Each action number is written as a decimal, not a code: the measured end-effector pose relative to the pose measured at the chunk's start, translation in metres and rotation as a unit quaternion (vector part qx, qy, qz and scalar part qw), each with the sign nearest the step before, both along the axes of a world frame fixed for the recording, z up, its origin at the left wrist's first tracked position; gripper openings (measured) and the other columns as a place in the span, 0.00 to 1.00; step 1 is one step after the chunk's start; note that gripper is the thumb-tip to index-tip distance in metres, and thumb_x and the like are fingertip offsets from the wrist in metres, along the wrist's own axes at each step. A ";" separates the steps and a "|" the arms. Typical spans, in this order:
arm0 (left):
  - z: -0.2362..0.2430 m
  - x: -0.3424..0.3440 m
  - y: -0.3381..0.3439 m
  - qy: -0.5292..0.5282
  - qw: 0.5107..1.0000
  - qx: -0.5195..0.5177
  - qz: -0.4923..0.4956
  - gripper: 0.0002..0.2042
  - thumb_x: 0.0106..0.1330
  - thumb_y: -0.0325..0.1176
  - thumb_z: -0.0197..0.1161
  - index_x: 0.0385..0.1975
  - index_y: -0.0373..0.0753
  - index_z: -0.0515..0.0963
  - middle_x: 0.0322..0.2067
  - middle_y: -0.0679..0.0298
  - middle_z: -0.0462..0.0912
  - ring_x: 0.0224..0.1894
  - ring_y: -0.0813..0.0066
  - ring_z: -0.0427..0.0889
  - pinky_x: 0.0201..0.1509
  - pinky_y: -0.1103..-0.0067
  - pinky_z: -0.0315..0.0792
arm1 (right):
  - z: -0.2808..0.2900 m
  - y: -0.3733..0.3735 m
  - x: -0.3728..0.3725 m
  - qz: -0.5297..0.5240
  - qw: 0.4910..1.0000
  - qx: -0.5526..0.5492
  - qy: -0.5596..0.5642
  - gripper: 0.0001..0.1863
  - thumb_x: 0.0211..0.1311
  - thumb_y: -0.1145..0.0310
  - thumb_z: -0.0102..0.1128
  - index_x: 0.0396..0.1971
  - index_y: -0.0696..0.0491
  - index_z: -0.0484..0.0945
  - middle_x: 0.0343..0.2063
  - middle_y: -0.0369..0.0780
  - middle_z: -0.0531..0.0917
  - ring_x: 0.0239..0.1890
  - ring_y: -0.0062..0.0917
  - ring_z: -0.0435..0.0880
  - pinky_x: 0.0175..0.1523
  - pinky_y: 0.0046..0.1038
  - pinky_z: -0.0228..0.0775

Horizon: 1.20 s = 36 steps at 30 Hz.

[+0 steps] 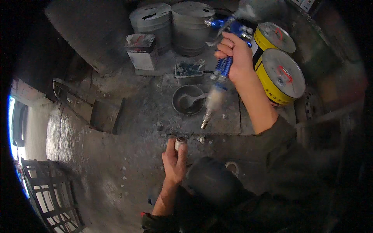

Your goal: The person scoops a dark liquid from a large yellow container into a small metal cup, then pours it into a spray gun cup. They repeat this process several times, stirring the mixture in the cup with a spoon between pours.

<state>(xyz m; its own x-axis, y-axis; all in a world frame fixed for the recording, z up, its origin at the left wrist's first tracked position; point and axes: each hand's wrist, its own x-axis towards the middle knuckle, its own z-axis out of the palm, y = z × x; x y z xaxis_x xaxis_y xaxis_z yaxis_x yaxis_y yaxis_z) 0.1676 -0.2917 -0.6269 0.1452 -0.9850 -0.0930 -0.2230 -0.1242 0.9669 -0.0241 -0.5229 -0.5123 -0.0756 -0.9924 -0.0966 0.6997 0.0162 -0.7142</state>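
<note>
My right hand [240,58] is wrapped round the blue handle of a spray gun [223,70], held raised in front of me. Its blue and metal head sits above my fist, with a blurred greyish part behind it. Below the handle, a pale, motion-smeared section ends in a metal hose connector [204,121] pointing down. Lower and to the left, my left hand [175,162] grips a short, pale cylindrical fitting [180,142] with a round opening facing up. The fitting and the gun's connector are apart. My fingers hide the fitting's lower part.
A dark bowl [176,105] holding a ladle [189,101] stands beyond my hands, near a grimy square tub [189,70]. Behind are a square can [142,56] and two grey buckets [151,25]. Yellow pails [280,75] stand right; a hand truck [105,114] lies left.
</note>
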 end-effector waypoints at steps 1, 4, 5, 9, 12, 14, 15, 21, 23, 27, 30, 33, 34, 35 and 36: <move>0.001 -0.003 0.001 0.007 1.000 -0.004 -0.006 0.14 0.70 0.41 0.56 0.41 0.36 0.72 0.21 0.63 0.73 0.26 0.79 0.71 0.32 0.77 0.69 | 0.008 0.005 0.007 0.009 1.000 -0.015 -0.009 0.15 0.64 0.74 0.55 0.19 0.46 0.63 0.14 0.26 0.61 0.13 0.12 0.57 0.23 0.21 0.52; 0.003 -0.009 0.003 0.015 0.999 -0.035 -0.028 0.14 0.68 0.40 0.59 0.41 0.36 0.71 0.21 0.63 0.75 0.23 0.78 0.75 0.29 0.78 0.69 | 0.017 0.017 0.025 0.040 0.998 -0.044 -0.017 0.16 0.64 0.74 0.55 0.18 0.46 0.63 0.14 0.25 0.61 0.13 0.12 0.57 0.23 0.20 0.51; 0.001 -0.010 0.003 0.009 0.998 -0.049 -0.035 0.14 0.68 0.40 0.60 0.41 0.36 0.71 0.20 0.64 0.75 0.23 0.78 0.75 0.29 0.78 0.70 | 0.018 0.020 0.031 0.039 0.998 -0.035 -0.021 0.16 0.64 0.73 0.55 0.18 0.46 0.63 0.13 0.25 0.61 0.13 0.12 0.57 0.23 0.20 0.51; -0.001 -0.006 0.005 0.040 0.997 -0.071 -0.019 0.14 0.67 0.39 0.60 0.42 0.35 0.72 0.19 0.64 0.76 0.23 0.79 0.75 0.29 0.78 0.70 | 0.014 0.032 0.056 0.059 0.997 -0.043 -0.007 0.16 0.64 0.73 0.55 0.18 0.45 0.63 0.13 0.25 0.60 0.13 0.11 0.57 0.23 0.20 0.52; -0.003 -0.009 0.004 0.079 0.995 -0.053 -0.012 0.14 0.69 0.39 0.59 0.41 0.34 0.72 0.19 0.63 0.76 0.23 0.79 0.75 0.29 0.77 0.70 | 0.016 0.037 0.066 0.071 0.996 -0.048 0.010 0.16 0.63 0.73 0.56 0.18 0.45 0.63 0.13 0.25 0.60 0.13 0.10 0.57 0.23 0.20 0.52; -0.003 -0.011 0.003 0.091 0.995 -0.036 -0.006 0.13 0.70 0.40 0.57 0.40 0.34 0.71 0.19 0.62 0.76 0.22 0.78 0.75 0.28 0.76 0.70 | 0.014 0.041 0.077 0.061 0.996 -0.051 0.042 0.16 0.63 0.73 0.56 0.18 0.46 0.63 0.13 0.25 0.60 0.14 0.10 0.57 0.23 0.19 0.52; -0.004 -0.011 0.003 0.089 0.996 -0.029 0.000 0.14 0.70 0.40 0.57 0.40 0.34 0.71 0.19 0.62 0.76 0.22 0.77 0.75 0.28 0.76 0.70 | 0.009 0.042 0.084 0.059 0.995 -0.051 0.055 0.16 0.63 0.73 0.56 0.18 0.46 0.63 0.13 0.25 0.60 0.14 0.10 0.57 0.23 0.19 0.52; -0.018 -0.018 0.000 0.108 0.994 -0.014 -0.018 0.15 0.72 0.41 0.55 0.38 0.33 0.70 0.17 0.59 0.75 0.20 0.71 0.77 0.26 0.74 0.69 | -0.010 0.035 0.085 0.084 0.989 -0.092 0.080 0.16 0.64 0.72 0.55 0.18 0.45 0.63 0.14 0.25 0.60 0.15 0.09 0.57 0.23 0.18 0.52; -0.021 -0.023 0.000 0.117 0.992 -0.017 -0.031 0.15 0.72 0.41 0.55 0.38 0.33 0.70 0.17 0.58 0.75 0.19 0.70 0.77 0.26 0.73 0.69 | -0.012 0.037 0.081 0.079 0.986 -0.098 0.106 0.16 0.63 0.72 0.56 0.18 0.46 0.63 0.13 0.25 0.61 0.14 0.09 0.57 0.23 0.18 0.53; -0.026 -0.038 -0.007 0.140 0.987 -0.055 -0.054 0.14 0.72 0.40 0.55 0.39 0.32 0.70 0.17 0.58 0.75 0.19 0.69 0.77 0.26 0.73 0.69 | -0.001 0.043 0.066 0.041 0.986 -0.092 0.132 0.15 0.63 0.71 0.57 0.18 0.45 0.64 0.13 0.24 0.61 0.14 0.09 0.57 0.23 0.18 0.52; -0.037 -0.048 -0.005 0.153 0.983 -0.063 -0.075 0.14 0.72 0.40 0.54 0.40 0.32 0.70 0.18 0.57 0.75 0.20 0.67 0.79 0.26 0.72 0.70 | 0.001 0.052 0.058 0.022 0.984 -0.102 0.146 0.15 0.63 0.71 0.57 0.19 0.46 0.64 0.13 0.24 0.61 0.14 0.09 0.57 0.23 0.18 0.51; -0.038 -0.058 -0.003 0.181 0.978 -0.048 -0.097 0.15 0.71 0.40 0.55 0.42 0.32 0.70 0.19 0.56 0.77 0.21 0.63 0.81 0.28 0.71 0.71 | -0.003 0.062 0.051 0.016 0.986 -0.071 0.150 0.14 0.63 0.71 0.56 0.20 0.46 0.64 0.13 0.24 0.60 0.14 0.09 0.57 0.22 0.18 0.50; -0.039 -0.060 -0.004 0.193 0.975 -0.040 -0.104 0.15 0.71 0.40 0.55 0.42 0.31 0.70 0.20 0.55 0.77 0.22 0.61 0.81 0.28 0.71 0.72 | -0.005 0.064 0.047 0.018 0.986 -0.062 0.151 0.14 0.63 0.71 0.56 0.20 0.46 0.64 0.14 0.24 0.60 0.14 0.09 0.57 0.22 0.17 0.50; -0.046 -0.062 -0.007 0.179 0.976 -0.037 -0.120 0.15 0.71 0.40 0.55 0.42 0.31 0.70 0.21 0.54 0.79 0.24 0.58 0.83 0.29 0.70 0.73 | -0.009 0.061 0.043 0.014 0.987 -0.061 0.151 0.13 0.63 0.72 0.56 0.21 0.46 0.65 0.14 0.24 0.60 0.14 0.09 0.57 0.22 0.17 0.51; -0.047 -0.061 -0.010 0.172 0.976 -0.035 -0.128 0.16 0.70 0.41 0.56 0.42 0.31 0.70 0.22 0.53 0.80 0.25 0.57 0.83 0.30 0.70 0.73 | -0.015 0.058 0.038 0.000 0.988 -0.046 0.149 0.12 0.63 0.72 0.57 0.22 0.46 0.65 0.14 0.24 0.61 0.14 0.09 0.58 0.22 0.18 0.51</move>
<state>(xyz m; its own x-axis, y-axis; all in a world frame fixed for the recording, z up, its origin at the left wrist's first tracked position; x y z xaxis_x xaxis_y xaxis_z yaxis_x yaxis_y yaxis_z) 0.1063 -0.3013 -0.6739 -0.1351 -0.9906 -0.0231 0.1017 -0.0371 0.9941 0.0137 -0.4653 -0.5273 -0.0870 -0.9960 0.0205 0.4590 -0.0584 -0.8865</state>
